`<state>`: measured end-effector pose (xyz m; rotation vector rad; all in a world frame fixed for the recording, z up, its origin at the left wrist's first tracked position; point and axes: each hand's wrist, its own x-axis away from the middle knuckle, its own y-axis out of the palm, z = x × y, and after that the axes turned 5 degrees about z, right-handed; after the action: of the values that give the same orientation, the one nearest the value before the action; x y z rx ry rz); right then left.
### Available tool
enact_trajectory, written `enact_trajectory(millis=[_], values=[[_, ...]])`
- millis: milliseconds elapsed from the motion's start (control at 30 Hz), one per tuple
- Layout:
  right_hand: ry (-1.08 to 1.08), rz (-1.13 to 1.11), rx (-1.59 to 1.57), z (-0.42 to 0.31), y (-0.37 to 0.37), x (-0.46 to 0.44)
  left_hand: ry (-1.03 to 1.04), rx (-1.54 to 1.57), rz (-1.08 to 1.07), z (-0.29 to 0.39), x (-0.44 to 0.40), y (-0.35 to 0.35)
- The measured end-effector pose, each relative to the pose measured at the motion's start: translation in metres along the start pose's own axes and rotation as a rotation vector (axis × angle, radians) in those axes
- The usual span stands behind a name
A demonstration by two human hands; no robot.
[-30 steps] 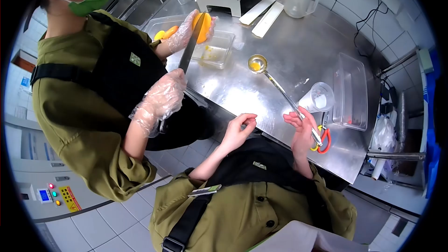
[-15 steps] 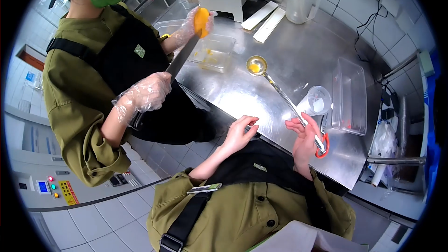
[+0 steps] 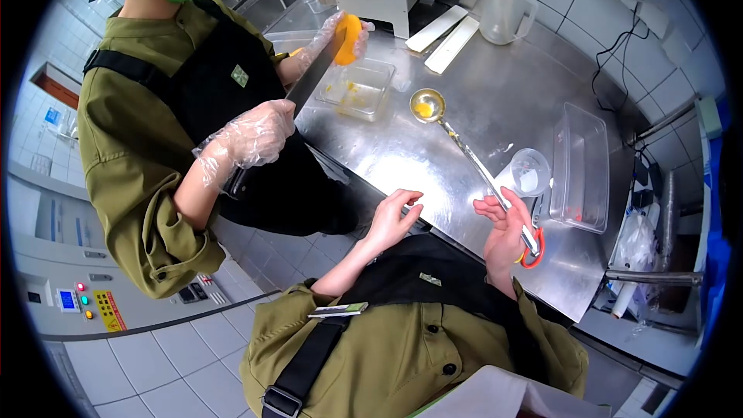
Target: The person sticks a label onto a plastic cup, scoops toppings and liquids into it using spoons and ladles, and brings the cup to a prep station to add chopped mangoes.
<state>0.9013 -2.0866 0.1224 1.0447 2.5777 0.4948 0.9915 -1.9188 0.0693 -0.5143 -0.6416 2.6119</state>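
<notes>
Fingers [image 3: 486,206] unmoved: left hand [image 3: 389,220] half-curled, right hand [image 3: 505,234] loose over ladle [image 3: 474,158]; co-worker's [image 3: 139,143] knife [image 3: 316,73] shifted.

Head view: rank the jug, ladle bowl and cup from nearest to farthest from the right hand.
1. Cup, just beyond the right hand, slightly right.
2. Ladle bowl, farther forward, to the left.
3. Jug, at the back.

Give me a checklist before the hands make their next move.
1. Left hand free: ok, nothing visible in it.
2. Right hand gripping the ladle firmly: cannot tell; it looks partly open at the handle.
3. Ladle bowl clean: not ok, yellow residue inside.
4. Scissors well away from the ladle: not ok, right by its end.
5. Knife apart from both bare hands: ok, in the co-worker's gloved hand.
</notes>
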Motion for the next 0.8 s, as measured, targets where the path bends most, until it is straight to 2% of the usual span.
enact_trajectory(millis=[800], values=[[-0.021,0.023,-0.033,-0.0019,-0.0052,-0.0022,0.011,-0.045,0.001,-0.0080,-0.0018,0.0064]])
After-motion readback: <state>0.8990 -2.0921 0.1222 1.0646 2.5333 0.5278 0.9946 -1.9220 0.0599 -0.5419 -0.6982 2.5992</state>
